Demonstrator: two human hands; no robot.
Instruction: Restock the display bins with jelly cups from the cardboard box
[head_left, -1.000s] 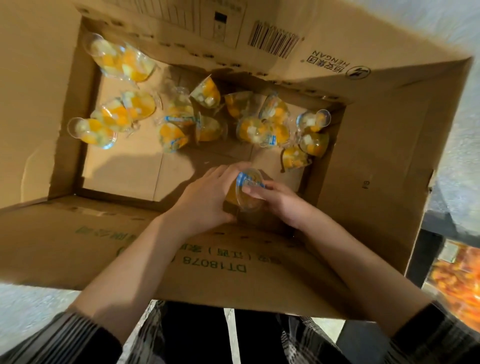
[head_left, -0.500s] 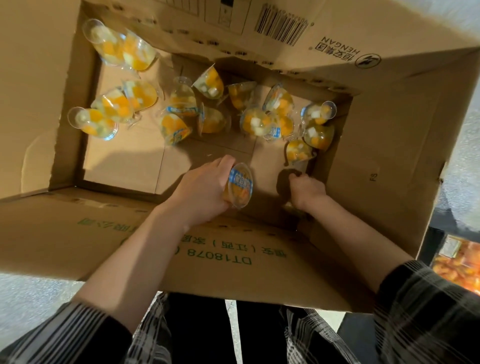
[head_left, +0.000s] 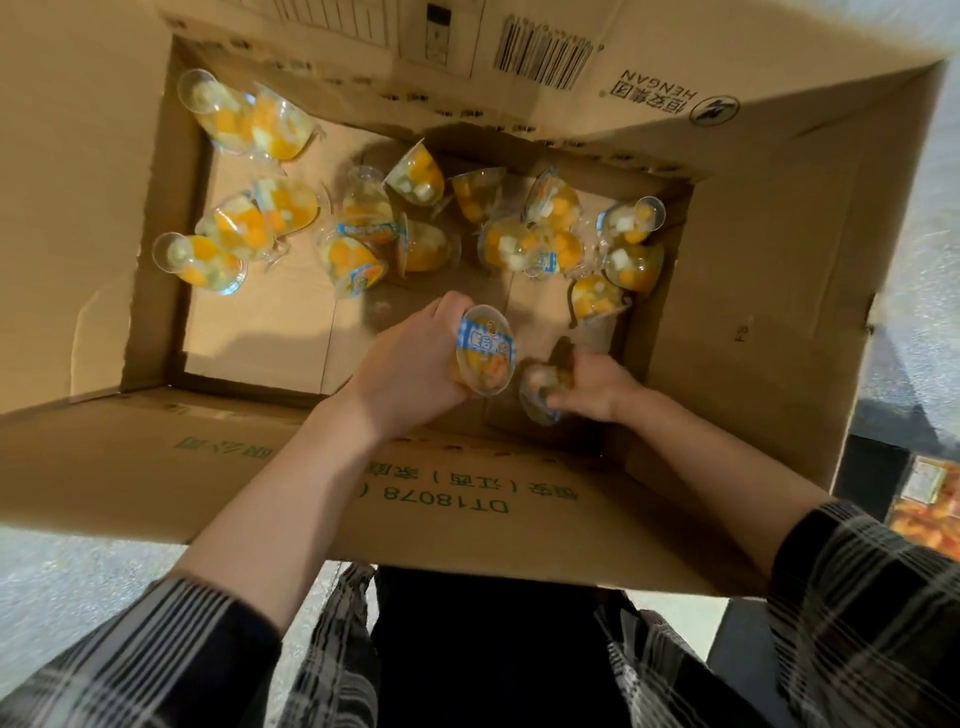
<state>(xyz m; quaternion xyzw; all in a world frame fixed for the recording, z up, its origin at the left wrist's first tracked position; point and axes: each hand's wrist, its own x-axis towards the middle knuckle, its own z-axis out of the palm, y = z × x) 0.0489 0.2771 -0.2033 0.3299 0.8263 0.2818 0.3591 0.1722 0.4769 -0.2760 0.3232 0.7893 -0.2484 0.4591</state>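
Gathering step: inside the cardboard box (head_left: 753, 291), left hand (head_left: 410, 364) grips one jelly cup (head_left: 485, 349); right hand (head_left: 597, 387) closes on a second cup (head_left: 537, 387). Next: carry both to bins.

Warm, dim light falls into the cardboard box (head_left: 753, 270) from above, leaving its near inner wall in deep shadow. The right hand (head_left: 597, 387) smears with motion blur, while the far jelly cups (head_left: 249, 117) read sharper and glint. Wide-angle bending stretches the edges; the floor (head_left: 62, 577) looks pale and grainy.
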